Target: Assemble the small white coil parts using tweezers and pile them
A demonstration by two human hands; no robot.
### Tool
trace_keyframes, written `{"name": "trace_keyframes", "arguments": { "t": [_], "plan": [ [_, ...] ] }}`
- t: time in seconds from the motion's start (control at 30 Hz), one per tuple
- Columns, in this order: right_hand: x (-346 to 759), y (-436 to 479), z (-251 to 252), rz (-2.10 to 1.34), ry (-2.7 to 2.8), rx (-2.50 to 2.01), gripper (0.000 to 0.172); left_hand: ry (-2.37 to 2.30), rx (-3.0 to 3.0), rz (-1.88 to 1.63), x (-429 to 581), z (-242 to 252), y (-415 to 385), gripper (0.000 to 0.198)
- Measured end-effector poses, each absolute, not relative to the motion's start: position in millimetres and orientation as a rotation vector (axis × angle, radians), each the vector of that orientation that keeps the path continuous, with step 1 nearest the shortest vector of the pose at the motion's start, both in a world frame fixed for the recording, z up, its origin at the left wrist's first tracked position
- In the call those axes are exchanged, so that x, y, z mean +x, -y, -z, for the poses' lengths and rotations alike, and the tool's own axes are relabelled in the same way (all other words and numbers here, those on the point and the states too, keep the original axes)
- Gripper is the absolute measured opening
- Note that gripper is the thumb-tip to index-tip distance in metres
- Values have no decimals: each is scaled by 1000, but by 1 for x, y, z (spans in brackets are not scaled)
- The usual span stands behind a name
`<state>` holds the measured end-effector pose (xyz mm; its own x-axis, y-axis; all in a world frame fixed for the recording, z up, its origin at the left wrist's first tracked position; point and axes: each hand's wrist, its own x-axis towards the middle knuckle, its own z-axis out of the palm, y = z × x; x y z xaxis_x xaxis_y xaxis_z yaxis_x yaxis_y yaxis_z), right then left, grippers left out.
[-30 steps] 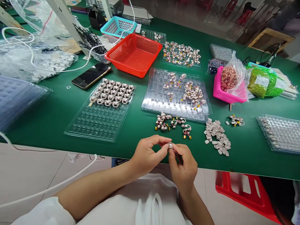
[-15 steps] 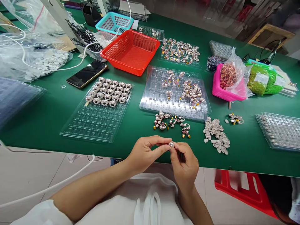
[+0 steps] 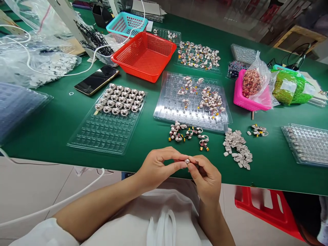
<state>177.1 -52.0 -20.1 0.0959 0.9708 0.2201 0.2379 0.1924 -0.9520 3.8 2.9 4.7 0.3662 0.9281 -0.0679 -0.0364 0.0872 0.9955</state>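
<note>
My left hand (image 3: 157, 167) and my right hand (image 3: 206, 177) meet at the near edge of the green table (image 3: 56, 126), both pinching one small silvery part (image 3: 187, 161) between their fingertips. Just beyond them lie a loose cluster of wired parts (image 3: 188, 134) and a pile of small pale caps (image 3: 237, 148). A clear tray (image 3: 107, 131) to the left holds rows of finished silvery pieces (image 3: 120, 102) in its far cells. Another clear tray (image 3: 174, 109) ahead carries more wired parts.
A red basket (image 3: 146, 56), a teal basket (image 3: 127, 24), a phone (image 3: 96, 80), a white cable and plastic bags sit at the back left. A pink bin (image 3: 242, 99) with copper coils, green bags and stacked trays (image 3: 306, 143) stand right. A red stool (image 3: 269, 212) is below.
My right hand's fingers have curled lower around the small part while the left keeps its pinch. The camera shifted slightly.
</note>
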Motion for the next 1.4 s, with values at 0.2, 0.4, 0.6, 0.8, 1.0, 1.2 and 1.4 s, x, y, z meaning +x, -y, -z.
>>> {"name": "trace_keyframes", "arguments": {
  "t": [0.2,0.4,0.6,0.8,1.0,1.2,1.4],
  "plan": [
    [177,53,21,-811,1427,-1211,29,-961,1221,-859,2,-9,-2,12],
    [182,52,19,-752,1583,-1099,41,-922,1142,-783,-3,-11,-5,9],
    [187,51,10,-943,1622,-1065,31,-825,844,-502,-9,-13,-19,20],
    [185,51,0,-993,1677,-1010,20,-703,731,-430,-12,-11,-20,24],
    [179,49,1,-987,1664,-992,13,-678,652,-440,-14,-7,-15,24],
    [177,49,3,-940,1664,-1010,17,-719,701,-473,-16,-11,-15,23],
    [175,52,10,-789,1573,-1094,26,-956,1048,-631,-12,-21,-12,12]
  ]
}}
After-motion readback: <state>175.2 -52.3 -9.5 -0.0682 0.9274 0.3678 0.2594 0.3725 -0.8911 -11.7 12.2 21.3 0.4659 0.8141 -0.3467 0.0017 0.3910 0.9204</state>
